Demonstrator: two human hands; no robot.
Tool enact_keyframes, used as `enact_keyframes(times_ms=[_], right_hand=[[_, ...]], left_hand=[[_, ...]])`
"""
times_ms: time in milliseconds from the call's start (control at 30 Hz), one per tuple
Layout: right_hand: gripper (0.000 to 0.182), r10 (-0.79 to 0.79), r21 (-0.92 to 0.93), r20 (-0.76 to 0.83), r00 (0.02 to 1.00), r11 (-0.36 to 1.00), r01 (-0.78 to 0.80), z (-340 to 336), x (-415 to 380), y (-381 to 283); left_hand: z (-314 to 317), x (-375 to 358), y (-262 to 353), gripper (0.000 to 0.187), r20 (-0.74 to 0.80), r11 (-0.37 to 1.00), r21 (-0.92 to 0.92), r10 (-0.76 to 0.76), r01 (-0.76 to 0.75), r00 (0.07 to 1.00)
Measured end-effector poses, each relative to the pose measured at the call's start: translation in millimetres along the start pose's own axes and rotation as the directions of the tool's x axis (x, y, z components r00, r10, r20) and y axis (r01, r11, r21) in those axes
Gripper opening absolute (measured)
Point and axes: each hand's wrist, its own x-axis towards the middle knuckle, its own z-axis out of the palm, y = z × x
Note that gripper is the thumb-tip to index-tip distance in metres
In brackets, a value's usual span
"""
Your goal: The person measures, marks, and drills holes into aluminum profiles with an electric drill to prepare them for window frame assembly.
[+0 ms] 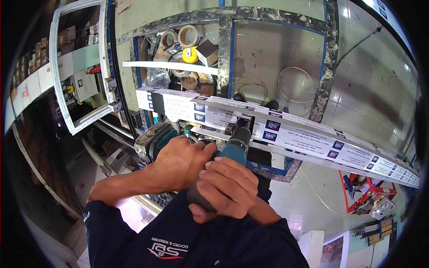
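Observation:
A teal and black cordless drill points away from me, its chuck up against a dark metal fitting at the near edge of a long window profile wrapped in printed film. My left hand is wrapped round the drill's handle, with the battery end showing to its left. Over the rear of the drill body, my right hand is closed with curled fingers. The bit's tip is hidden by the chuck and fitting.
A blue-edged, paint-stained metal frame supports the profile. Tape rolls and a yellow tape measure lie behind a white strip. A white window frame stands at left, and a red tool cart at right.

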Motion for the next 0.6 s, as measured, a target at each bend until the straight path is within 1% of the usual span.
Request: enact_keyframes(times_ms=[200,400,533,600], right_hand=[[0.04,0.014,0.02,0.016,1.0,1.0,-0.015,-2.4,-2.8,-1.5],[0.039,0.007,0.011,0.03,1.0,1.0,-0.007,-2.8,-5.0,-1.7],[0.036,0.045,0.028,0.056,0.997,0.999,-0.047,-5.8,-9.2,12.9],[0.035,0.047,0.015,0.05,0.998,0.999,-0.048,-6.2,-8.2,18.1]], left_hand=[[1.7,-0.3,-0.6,0.035,0.025,1.0,0.008,0.004,-0.004,1.0],[7.2,-1.2,-2.3,0.035,-0.008,1.0,0.005,0.021,-0.021,1.0],[23.9,8.6,-6.9,0.037,-0.029,0.997,0.078,-0.009,0.011,1.0],[27.3,17.2,-13.5,0.036,-0.037,0.994,0.104,0.015,-0.011,0.999]])
